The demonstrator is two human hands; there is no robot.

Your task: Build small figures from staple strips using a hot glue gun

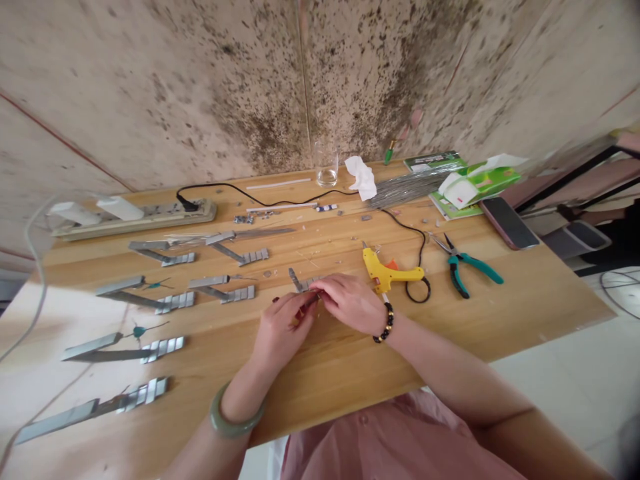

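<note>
My left hand (pixel 283 330), below a green bangle, and my right hand (pixel 350 303), with a dark beaded bracelet, meet over the wooden table. Their fingertips pinch a small grey strip piece, mostly hidden by the fingers. Just beyond the fingers, a bent grey strip (pixel 295 279) shows; whether it joins the held piece I cannot tell. To the right of my right hand lies a yellow glue gun (pixel 387 270). Several folded grey strip assemblies (pixel 170 303) with banded ends lie in rows on the left.
Teal-handled pliers (pixel 465 263) and a phone (pixel 509 223) lie at the right. Behind stand a glass (pixel 327 175), a wire bundle (pixel 410 187), crumpled tissue (pixel 361 179) and a green tissue pack (pixel 483 180). A power strip (pixel 135 219) sits back left; its black cord (pixel 280 202) crosses the table.
</note>
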